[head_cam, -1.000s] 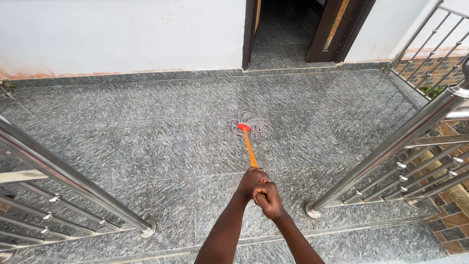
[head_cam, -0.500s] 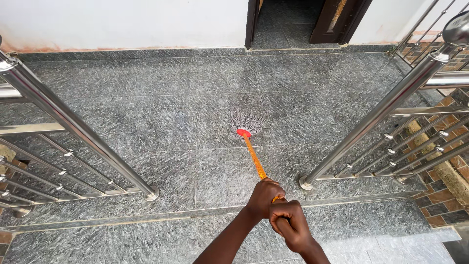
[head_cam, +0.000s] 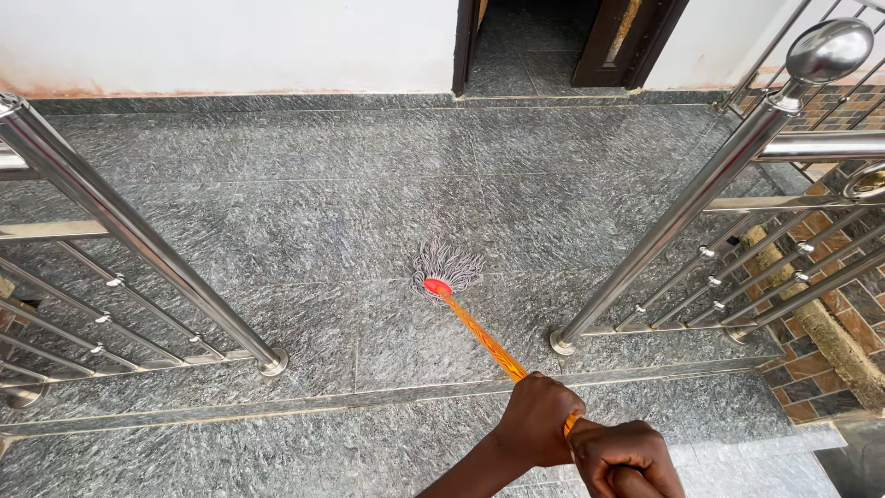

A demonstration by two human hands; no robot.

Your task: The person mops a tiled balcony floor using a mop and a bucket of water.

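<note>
Down at the bottom of the head view, 2 bare hands wrap the near end of a mop handle (head_cam: 487,343), an orange stick with a wavy grain that slants up and to the left across the floor. The left hand (head_cam: 542,417) sits higher on the stick, fingers curled tight round it, and the right hand (head_cam: 625,454) is clenched just behind and touching it, nearest the bottom edge; both fists are closed on the handle, though the very end of the stick is hidden inside them. At the far end a red collar joins the stick to the mop head (head_cam: 447,266), a small fan of grey-white strings spread flat on the tiles and pointing away from the person. The mop head lies about midway between 2 steel posts, well apart from each. The floor (head_cam: 277,184) is dark grey speckled stone in large tiles, with a step edge running across just ahead of the hands. On the left a stainless railing (head_cam: 138,249) slopes down to a round base plate; on the right a second railing post (head_cam: 682,212) rises to a ball cap, with brick-patterned paving beyond it. Farther off, a white wall (head_cam: 230,41) meets the floor, and a dark wooden doorway (head_cam: 553,46) stands open, probably onto more of the same tile
</note>
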